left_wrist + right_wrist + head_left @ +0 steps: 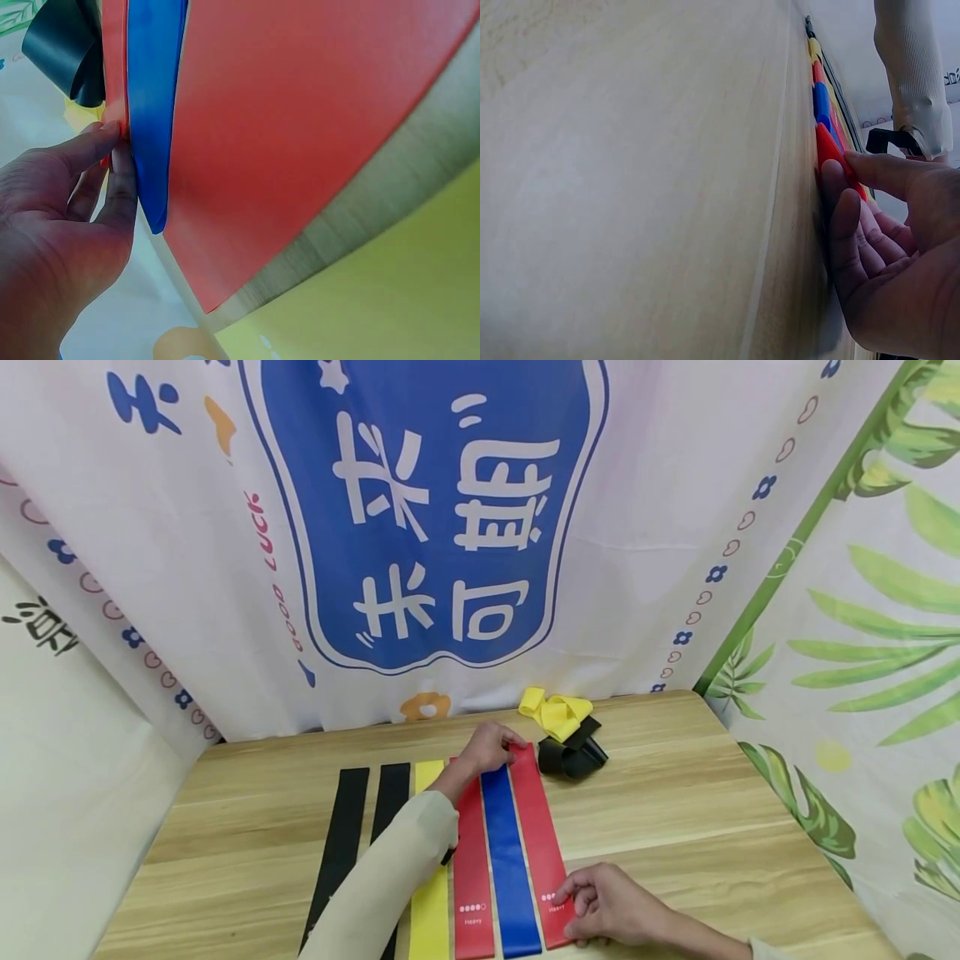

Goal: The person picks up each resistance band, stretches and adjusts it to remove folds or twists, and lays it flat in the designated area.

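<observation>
Flat resistance bands lie side by side on the wooden table. The rightmost red resistance band (540,827), printed "Heavy" at its near end, lies between both hands. At its far end my left hand (491,747) pinches the band between thumb and fingers, also seen in the left wrist view. My right hand (611,906) holds the near right corner, thumb and fingertips on the red edge (832,154) in the right wrist view. Beside it lie a blue band (506,852) and another red "Heavy" band (471,881). The left forearm partly covers a yellow band (430,914).
Two black bands, one on the far left (345,827) and one nearer the yellow (392,793), complete the row. A loosely folded yellow band (558,714) and a curled black band (572,760) sit at the table's back. A printed curtain (637,527) hangs behind the wooden table (697,793).
</observation>
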A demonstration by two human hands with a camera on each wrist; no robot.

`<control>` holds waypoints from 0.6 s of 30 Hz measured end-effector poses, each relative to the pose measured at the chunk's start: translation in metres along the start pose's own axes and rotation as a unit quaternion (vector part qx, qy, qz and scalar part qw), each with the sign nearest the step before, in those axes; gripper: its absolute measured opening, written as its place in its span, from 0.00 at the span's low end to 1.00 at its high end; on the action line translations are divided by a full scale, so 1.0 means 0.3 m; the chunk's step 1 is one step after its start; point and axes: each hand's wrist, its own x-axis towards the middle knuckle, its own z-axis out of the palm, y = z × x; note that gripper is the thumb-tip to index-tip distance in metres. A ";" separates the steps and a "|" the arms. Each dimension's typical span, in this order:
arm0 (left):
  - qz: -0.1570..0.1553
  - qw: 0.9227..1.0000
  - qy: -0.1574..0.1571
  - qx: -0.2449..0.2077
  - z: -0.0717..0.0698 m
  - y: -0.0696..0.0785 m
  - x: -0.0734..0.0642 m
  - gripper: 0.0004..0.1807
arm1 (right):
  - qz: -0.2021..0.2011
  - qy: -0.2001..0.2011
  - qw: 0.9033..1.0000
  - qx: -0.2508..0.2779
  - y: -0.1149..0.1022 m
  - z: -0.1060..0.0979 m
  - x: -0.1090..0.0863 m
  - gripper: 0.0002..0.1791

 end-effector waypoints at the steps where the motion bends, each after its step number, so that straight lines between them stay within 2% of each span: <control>1: -0.001 1.000 -0.001 -0.002 -0.001 0.000 0.000 0.16 | 0.003 0.001 1.000 -0.002 -0.003 0.001 0.000 0.13; 6: -0.005 1.000 -0.006 0.005 0.001 0.004 -0.002 0.16 | 0.007 -0.007 1.000 -0.019 -0.011 0.003 -0.001 0.12; 14: 0.002 1.000 -0.008 0.028 0.007 0.011 -0.006 0.16 | -0.012 -0.014 0.998 -0.064 -0.016 0.004 -0.005 0.12; 18: -0.007 0.999 -0.007 0.032 0.005 0.017 -0.010 0.15 | -0.028 -0.015 0.996 -0.083 -0.015 -0.002 0.002 0.11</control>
